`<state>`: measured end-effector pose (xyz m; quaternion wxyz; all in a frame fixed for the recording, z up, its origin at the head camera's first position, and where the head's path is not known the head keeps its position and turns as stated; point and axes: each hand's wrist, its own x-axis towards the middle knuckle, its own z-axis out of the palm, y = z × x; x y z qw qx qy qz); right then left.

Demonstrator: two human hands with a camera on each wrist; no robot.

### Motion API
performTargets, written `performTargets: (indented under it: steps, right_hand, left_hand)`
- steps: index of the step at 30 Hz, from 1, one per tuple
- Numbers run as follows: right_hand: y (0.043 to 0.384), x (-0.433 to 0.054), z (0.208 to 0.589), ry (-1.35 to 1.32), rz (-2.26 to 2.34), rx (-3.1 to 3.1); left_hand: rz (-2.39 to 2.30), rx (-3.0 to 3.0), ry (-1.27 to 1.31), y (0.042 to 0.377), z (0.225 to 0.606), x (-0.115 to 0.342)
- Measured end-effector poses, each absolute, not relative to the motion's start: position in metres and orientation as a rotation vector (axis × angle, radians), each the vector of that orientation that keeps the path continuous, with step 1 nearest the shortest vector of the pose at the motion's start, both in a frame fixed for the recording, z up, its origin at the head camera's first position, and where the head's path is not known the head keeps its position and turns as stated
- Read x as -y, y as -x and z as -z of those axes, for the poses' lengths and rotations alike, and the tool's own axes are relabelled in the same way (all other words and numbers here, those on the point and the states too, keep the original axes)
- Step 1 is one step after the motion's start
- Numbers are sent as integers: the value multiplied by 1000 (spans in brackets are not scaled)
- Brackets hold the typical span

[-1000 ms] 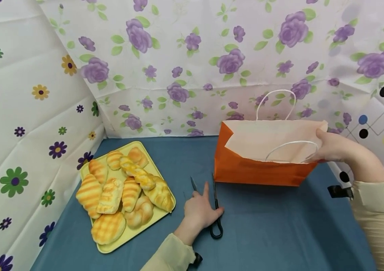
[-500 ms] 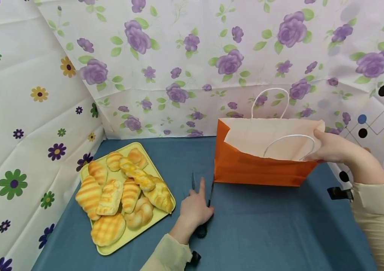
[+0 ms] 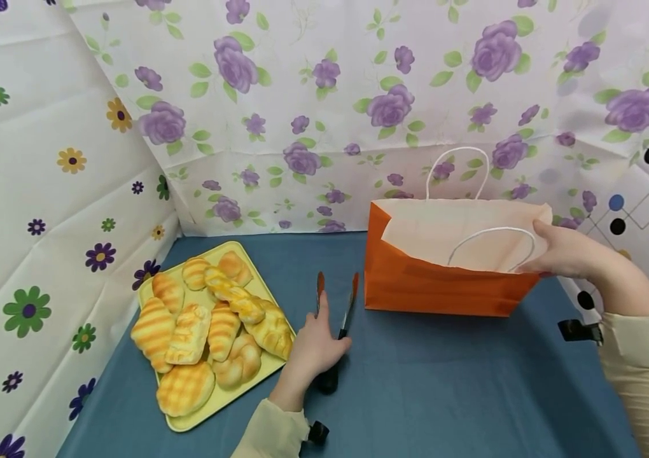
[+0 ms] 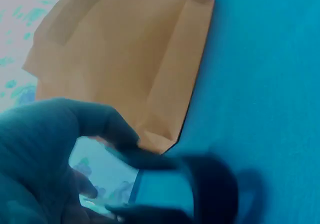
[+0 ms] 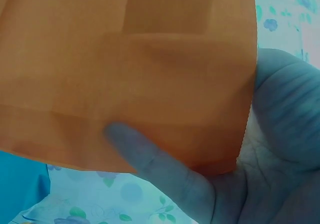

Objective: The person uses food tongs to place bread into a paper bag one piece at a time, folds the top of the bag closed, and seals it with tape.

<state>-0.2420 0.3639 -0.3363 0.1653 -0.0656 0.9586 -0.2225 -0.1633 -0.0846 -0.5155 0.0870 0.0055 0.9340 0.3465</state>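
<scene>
A pair of tongs [image 3: 350, 310] with a black looped end and reddish-brown tips is held in my left hand [image 3: 314, 343], its two arms spread and pointing away from me. Close up in the left wrist view, the thumb and fingers lie along the dark tongs handle [image 4: 215, 189]. My right hand [image 3: 567, 250] grips the right side of an orange paper bag [image 3: 439, 289], whose white-lined mouth gapes toward me. In the right wrist view one finger [image 5: 155, 156] lies across the bag's orange outside.
Left of the tongs, a yellow tray [image 3: 270, 372] carries several breads, among them a braided loaf [image 3: 233, 294] and a round checkered bun [image 3: 185, 389]. White string handles [image 3: 459, 151] rise from the bag. Flower-printed cloth [image 3: 301, 127] walls the back and left of the blue table [image 3: 433, 388].
My left hand has moved left with the tongs, and their tips have turned so the reddish-brown faces show. The right hand and bag have barely moved.
</scene>
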Motion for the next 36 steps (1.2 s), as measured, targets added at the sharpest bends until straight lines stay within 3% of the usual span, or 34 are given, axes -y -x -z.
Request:
performTargets:
  steps: [16,36]
  right_hand:
    - [243,-364,341,216,614,-2750]
    - [239,-357,337,216,608,-2737]
  left_hand:
    - [-1816,-2293,-187,158,499,116]
    - [-1874,-2188,-47,146,463,184]
